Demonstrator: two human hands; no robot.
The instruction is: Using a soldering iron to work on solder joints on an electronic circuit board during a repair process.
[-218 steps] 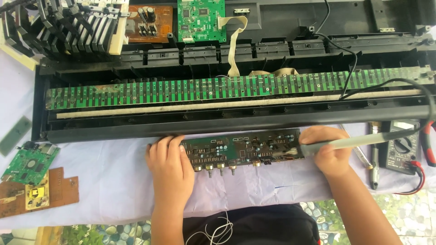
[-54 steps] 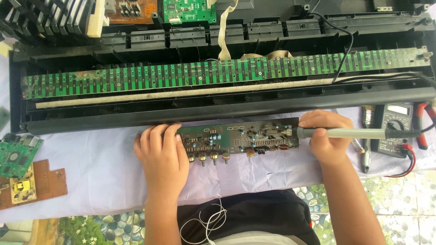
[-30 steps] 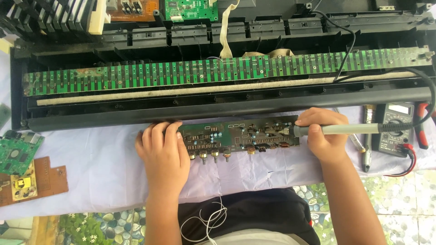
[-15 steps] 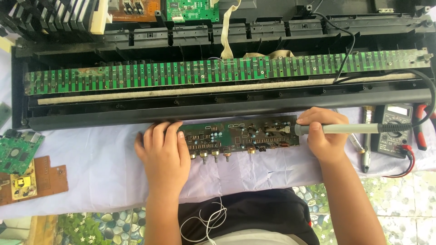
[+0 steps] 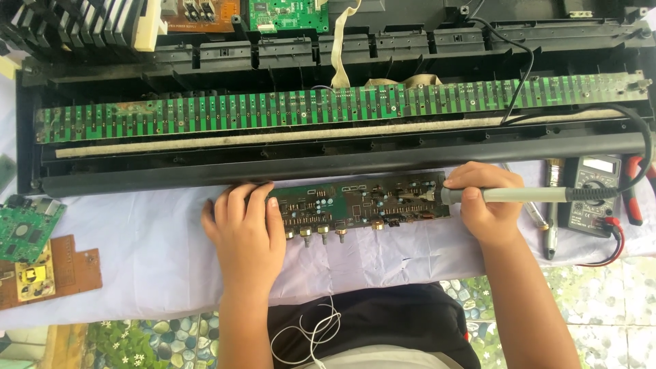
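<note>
A long dark green circuit board (image 5: pixel 362 205) with round jacks along its near edge lies on the white cloth (image 5: pixel 137 253) in front of me. My left hand (image 5: pixel 242 229) rests flat on the board's left end, fingers together, pressing it down. My right hand (image 5: pixel 482 205) grips a grey soldering iron (image 5: pixel 519 195) like a pen, its tip touching the board's right end. The iron's black cord (image 5: pixel 639 147) loops away to the right.
Behind the board lies an opened keyboard chassis (image 5: pixel 328 164) with a long green contact strip (image 5: pixel 328 106). A multimeter (image 5: pixel 591 195), pliers (image 5: pixel 632 188) and small tools (image 5: pixel 549 229) lie at right. Loose circuit boards (image 5: pixel 27 229) sit at left, and more boards (image 5: pixel 287 14) at the top.
Both hands have stayed nearly in place on the board. The soldering iron tip remains at the board's right end; only my view has shifted slightly.
</note>
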